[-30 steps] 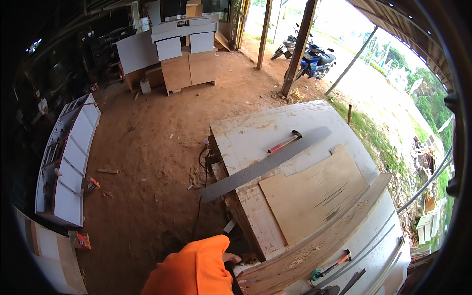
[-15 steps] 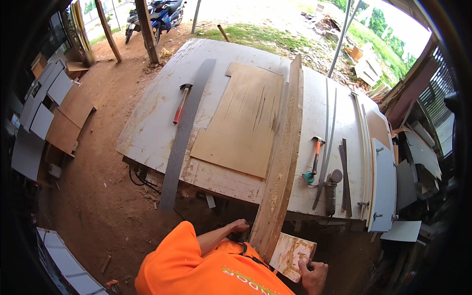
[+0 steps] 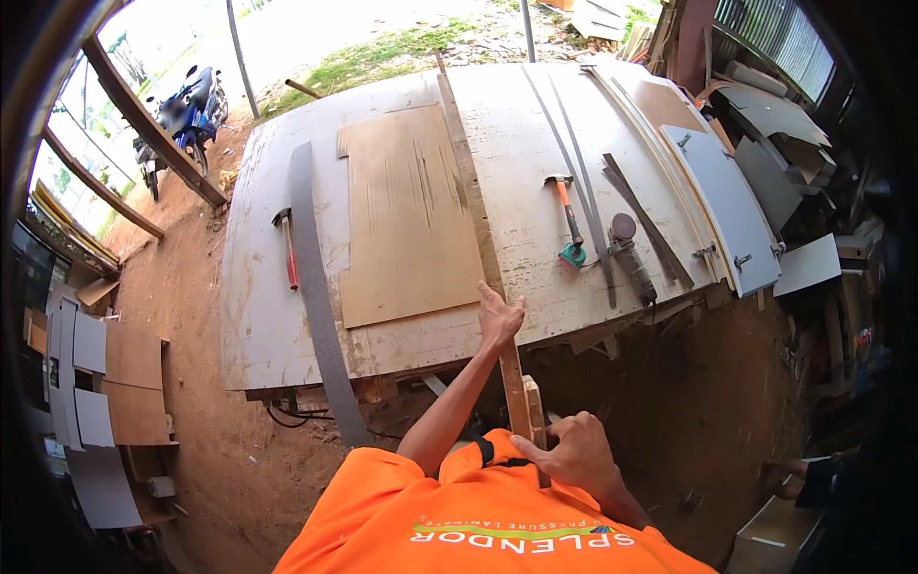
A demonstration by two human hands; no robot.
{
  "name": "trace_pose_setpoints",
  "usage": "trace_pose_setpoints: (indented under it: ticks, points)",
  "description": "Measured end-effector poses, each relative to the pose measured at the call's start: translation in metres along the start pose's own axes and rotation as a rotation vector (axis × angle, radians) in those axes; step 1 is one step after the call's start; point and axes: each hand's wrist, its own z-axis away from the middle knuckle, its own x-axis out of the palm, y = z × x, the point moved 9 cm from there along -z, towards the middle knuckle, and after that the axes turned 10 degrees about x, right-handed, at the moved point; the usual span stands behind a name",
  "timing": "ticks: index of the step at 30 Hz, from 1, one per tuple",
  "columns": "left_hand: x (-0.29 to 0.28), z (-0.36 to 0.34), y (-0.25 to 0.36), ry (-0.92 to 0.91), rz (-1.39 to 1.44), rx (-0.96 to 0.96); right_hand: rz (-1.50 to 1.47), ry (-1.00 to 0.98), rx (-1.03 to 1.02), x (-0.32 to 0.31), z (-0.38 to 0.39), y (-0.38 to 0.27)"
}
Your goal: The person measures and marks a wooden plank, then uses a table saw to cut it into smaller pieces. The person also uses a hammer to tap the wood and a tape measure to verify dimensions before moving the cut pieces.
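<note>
A long, narrow wooden plank [image 3: 486,230] runs from the far edge of the worktable [image 3: 258,325] toward my body, now turned up on its edge. My left hand [image 3: 500,314] is closed round it near the table's front edge. At its near end, a short piece of board [image 3: 533,407] stands against the plank's right side. My right hand [image 3: 574,450] grips this short board close to my waist, thumb on the near side. Left of the plank lies a thin plywood sheet [image 3: 402,220] with dark splits in it.
A grey strip [image 3: 320,287] overhangs the front edge beside a red-handled hammer [image 3: 291,253]. To the right lie an orange-handled hammer [image 3: 566,210], a grinder-like power tool [image 3: 631,258], dark strips [image 3: 650,220] and a pale door panel [image 3: 717,201]. Part of another person [image 3: 789,476] shows lower right.
The plank has tipped from lying flat onto its edge. My left hand has moved forward up the plank, and my right hand has shifted in with the short board. The view has turned right.
</note>
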Motion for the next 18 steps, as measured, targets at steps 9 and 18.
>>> trace_pose_setpoints:
  ticks: [9, 18]
  points:
    - [-0.002, -0.041, -0.005, -0.042, 0.191, 0.008, -0.144, -0.176, -0.114, 0.003, -0.041, -0.028]
    - [0.015, -0.066, -0.004, 0.010, 0.094, -0.015, -0.474, -1.135, -0.534, 0.010, -0.108, -0.003]
